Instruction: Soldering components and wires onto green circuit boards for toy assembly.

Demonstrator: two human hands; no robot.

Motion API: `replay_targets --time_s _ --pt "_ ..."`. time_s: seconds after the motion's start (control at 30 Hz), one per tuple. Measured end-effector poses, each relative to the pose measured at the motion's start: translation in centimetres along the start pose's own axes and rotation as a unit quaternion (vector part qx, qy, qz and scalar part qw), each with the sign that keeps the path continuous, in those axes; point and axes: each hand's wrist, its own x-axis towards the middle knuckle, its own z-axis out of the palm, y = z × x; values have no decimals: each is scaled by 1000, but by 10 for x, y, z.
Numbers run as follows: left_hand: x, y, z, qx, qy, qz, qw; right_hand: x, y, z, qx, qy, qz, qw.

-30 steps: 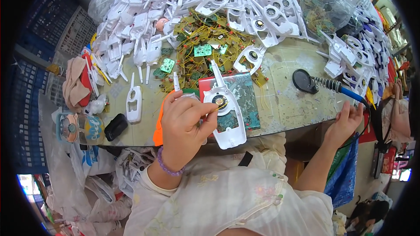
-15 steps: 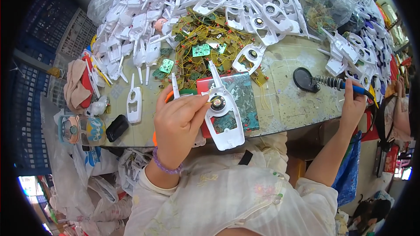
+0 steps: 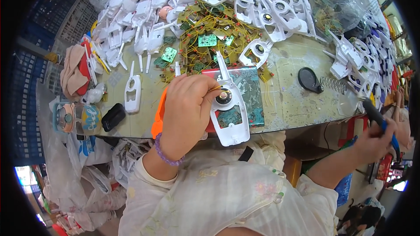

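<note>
My left hand (image 3: 186, 105) is closed in a pinch on a thin yellow wire (image 3: 216, 88), just over the round speaker (image 3: 224, 97) of a white plastic housing (image 3: 237, 137). The housing lies on a worn red and green board (image 3: 254, 100), its narrow stem pointing away from me. At the right, beyond the table edge, my right hand (image 3: 377, 142) grips a soldering iron (image 3: 375, 113) with a dark and blue handle; it is smeared by motion. Left of the iron is its coiled spring holder (image 3: 334, 84) with a round black base (image 3: 309, 80). An orange object (image 3: 160, 116) is partly hidden behind my left hand.
Circuit boards with yellow wires (image 3: 218, 22) are heaped behind the board. White housings (image 3: 144, 6) pile up across the back, with more at the right (image 3: 350, 57). A drinking bottle (image 3: 72, 118) and a black case (image 3: 113, 117) stand at the left edge.
My right hand has drawn the soldering iron out of the spring holder, toward the right and nearer to me. My left hand still pinches by the speaker. The view has shifted slightly.
</note>
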Motion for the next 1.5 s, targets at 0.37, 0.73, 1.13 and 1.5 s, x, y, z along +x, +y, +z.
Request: replay_targets --time_s 0.37,0.73,1.13,1.5 --pt "-5 -3 2 49 -11 -16 999 -8 -137 77 664 -153 319 658" --pt "-5 -4 -1 35 -23 -26 999 -14 -146 86 673 -208 314 637" --pt "-3 -1 0 90 -21 11 996 -16 -157 61 638 -133 132 747" --pt "-4 1 0 113 -16 18 993 -11 -164 51 582 -184 49 790"
